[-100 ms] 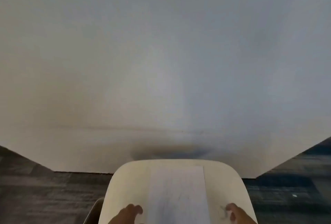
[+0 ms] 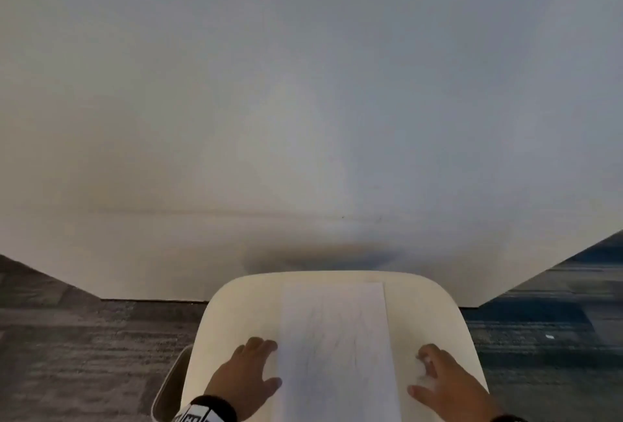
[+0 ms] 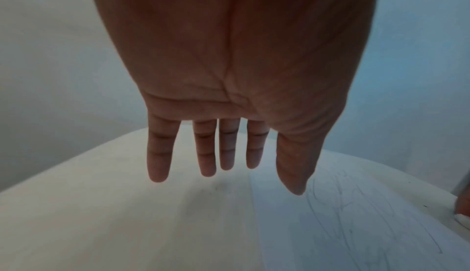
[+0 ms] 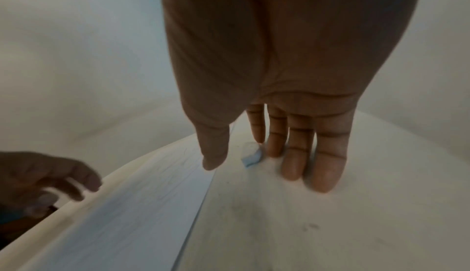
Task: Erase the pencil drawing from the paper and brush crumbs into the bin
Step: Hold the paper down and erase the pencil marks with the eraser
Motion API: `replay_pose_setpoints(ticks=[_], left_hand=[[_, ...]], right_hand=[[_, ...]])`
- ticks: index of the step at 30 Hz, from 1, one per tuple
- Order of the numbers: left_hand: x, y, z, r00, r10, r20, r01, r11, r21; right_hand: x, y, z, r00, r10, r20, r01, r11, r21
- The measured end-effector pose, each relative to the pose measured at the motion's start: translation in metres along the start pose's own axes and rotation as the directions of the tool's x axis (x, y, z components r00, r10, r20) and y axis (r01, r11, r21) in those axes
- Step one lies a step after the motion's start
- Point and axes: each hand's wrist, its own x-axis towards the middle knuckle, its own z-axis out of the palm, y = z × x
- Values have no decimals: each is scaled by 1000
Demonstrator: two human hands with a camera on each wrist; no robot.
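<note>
The only lettering in sight is black-and-white print on the wrist strap at the near edge of the head view, too blurred to read; no other label or brand shows.

The table is a small cream top with rounded corners, smooth and matte, with a few faint grey smudges; it stands on grey-blue carpet with a blurred, streaky weave, close to a plain pale wall. The paper is a white rectangular sheet lying flat along the middle of the table, running from the near edge almost to the far edge; thin, loose pencil lines cross it, still faint but plainly there. At the table's near left a pale curved rim shows beside and below the top; whether it is the bin I cannot tell.

The left hand is spread flat, fingers straight and slightly apart, on the table just left of the paper, its thumb over the sheet's left edge; it holds nothing. The right hand is also open, fingers straight and together, laid on the table just right of the paper; its fingertips touch a small white eraser with a pale blue face, lying on the table beside the sheet's right edge; the thumb points toward the paper without pinching the eraser.
</note>
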Motion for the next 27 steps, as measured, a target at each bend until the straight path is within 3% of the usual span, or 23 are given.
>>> replay_pose_setpoints(ticks=[2,8,17,21,27], left_hand=[[14,5,-2,997,16,-81,-13,999,43],[47,9,12,988,105,-114,-75,967,244],[58,16,39,982,141,-125,-104,960,261],[56,16,40,980,137,-146,-99,965,241],[62,22,31,970,142,-198,-82,955,285]], right_hand=[[-1,-10,-4,999,-17,-30,17,1000,-14],[-1,-1,18,979,-159,-125,141,980,-141],[-2,-14,3,939,-222,-262,229,973,-4],[6,-52,-10,907,-335,-255,365,928,78],[66,-115,-2,875,-457,-157,464,886,4]])
